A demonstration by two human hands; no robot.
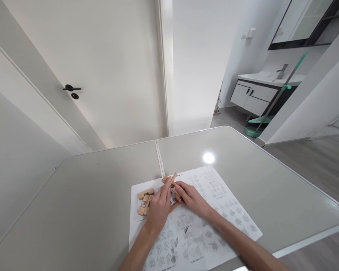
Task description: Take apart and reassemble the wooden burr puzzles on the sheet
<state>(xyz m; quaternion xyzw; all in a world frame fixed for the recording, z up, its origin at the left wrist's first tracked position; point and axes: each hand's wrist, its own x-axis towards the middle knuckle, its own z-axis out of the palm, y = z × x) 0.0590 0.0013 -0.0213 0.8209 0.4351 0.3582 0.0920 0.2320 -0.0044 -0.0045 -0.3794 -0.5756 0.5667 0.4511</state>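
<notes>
My left hand [159, 205] and my right hand [190, 197] meet over a printed paper sheet [203, 222]. Between their fingertips are small wooden puzzle pieces [173, 178], some of them crossing at an angle. The fingers of both hands are closed on these pieces and partly cover them. Just left of my left hand lies a loose group of notched wooden pieces [145, 201] on the sheet. Another wooden piece [173, 206] shows below the hands, partly hidden by them. Rows of small assembly drawings cover the sheet.
The sheet lies on a grey-topped table [101, 203] with a pale rim and a seam across it. Beyond the table stand a closed door [124, 75] with a black handle and, at right, a washbasin cabinet [254, 94] with a green broom and dustpan [254, 131].
</notes>
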